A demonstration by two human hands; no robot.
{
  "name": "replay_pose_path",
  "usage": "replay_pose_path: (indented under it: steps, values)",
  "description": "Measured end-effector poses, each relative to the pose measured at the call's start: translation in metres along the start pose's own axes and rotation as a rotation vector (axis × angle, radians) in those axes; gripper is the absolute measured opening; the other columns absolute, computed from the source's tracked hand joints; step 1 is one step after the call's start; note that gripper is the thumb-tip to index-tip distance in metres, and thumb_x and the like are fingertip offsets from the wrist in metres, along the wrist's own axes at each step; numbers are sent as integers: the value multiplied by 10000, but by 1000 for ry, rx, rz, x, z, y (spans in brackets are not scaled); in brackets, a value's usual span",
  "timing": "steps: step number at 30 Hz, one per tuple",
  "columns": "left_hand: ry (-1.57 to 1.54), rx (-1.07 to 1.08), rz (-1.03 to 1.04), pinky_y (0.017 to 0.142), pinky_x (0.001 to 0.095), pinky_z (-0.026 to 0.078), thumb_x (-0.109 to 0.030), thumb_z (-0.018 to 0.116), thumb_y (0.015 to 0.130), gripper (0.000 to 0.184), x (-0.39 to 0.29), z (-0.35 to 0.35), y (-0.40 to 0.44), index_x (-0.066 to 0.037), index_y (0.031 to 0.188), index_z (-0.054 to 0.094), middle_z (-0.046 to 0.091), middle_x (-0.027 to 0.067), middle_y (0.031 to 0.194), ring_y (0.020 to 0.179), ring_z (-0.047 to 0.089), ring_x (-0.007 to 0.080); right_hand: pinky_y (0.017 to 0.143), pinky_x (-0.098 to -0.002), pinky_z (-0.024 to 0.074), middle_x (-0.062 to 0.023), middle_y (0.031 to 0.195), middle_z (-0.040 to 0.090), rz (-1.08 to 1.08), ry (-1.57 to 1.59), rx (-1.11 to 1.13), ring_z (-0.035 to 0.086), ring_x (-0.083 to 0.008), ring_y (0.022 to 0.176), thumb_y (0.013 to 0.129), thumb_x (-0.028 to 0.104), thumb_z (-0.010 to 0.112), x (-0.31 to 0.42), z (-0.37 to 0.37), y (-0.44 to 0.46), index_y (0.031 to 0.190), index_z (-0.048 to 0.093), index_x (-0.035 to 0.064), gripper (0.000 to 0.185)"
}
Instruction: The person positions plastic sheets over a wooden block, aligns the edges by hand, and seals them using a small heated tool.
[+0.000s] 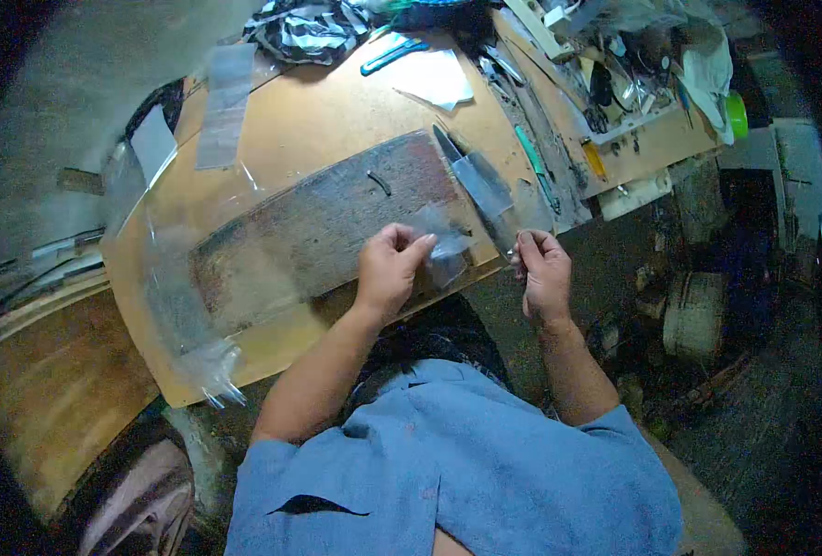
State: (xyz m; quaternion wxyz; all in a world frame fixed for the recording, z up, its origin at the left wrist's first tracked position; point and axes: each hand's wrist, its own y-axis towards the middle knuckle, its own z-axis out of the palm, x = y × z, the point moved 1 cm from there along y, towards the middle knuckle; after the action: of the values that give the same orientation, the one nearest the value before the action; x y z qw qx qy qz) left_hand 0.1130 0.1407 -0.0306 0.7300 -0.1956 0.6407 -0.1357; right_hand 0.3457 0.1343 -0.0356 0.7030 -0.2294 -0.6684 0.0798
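My left hand (390,271) pinches a small piece of clear plastic film (443,239) over the right end of a worn, stained board (300,232). Across a gap, my right hand (544,273) is closed at the fingertips just off the table's front edge. Something tiny and dark shows at its fingers, too small to name. A short dark curved piece (379,183) lies on the board. Beyond my hands, a dark pointed blade (445,144) rests along the board's right end, with a strip of clear plastic (483,185) partly over it.
Clear plastic sheets (224,107) lie at the table's left side. A blue cutter (394,57) and white paper (440,79) are at the back. To the right are a green-handled tool (530,151), an orange-yellow piece (594,159) and a cluttered tray (647,120).
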Motion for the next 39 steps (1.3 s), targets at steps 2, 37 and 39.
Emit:
replay_pose_path:
  steps: [2,37,39]
  values:
    - [217,11,-83,608,263,482,-135,717,844,147,-8,7,11,-22,900,641,658,30,800,684,586,98,520,-201,423,6,811,633,0,-13,-16,551,-56,640,926,216,640,-2,-4,-1,1000,611,39,194]
    - [669,-94,512,795,374,471,-143,623,852,165,-23,-18,-24,-25,965,649,613,152,921,869,592,309,604,-225,449,1,810,623,-56,73,39,540,-65,668,932,164,629,-4,45,-43,975,621,18,152]
    - [630,-56,538,797,343,469,-153,615,859,197,-26,-21,-38,-27,1008,648,617,138,941,872,597,274,611,-226,452,3,827,629,-33,37,69,544,-63,682,933,167,628,0,57,-55,985,628,31,146]
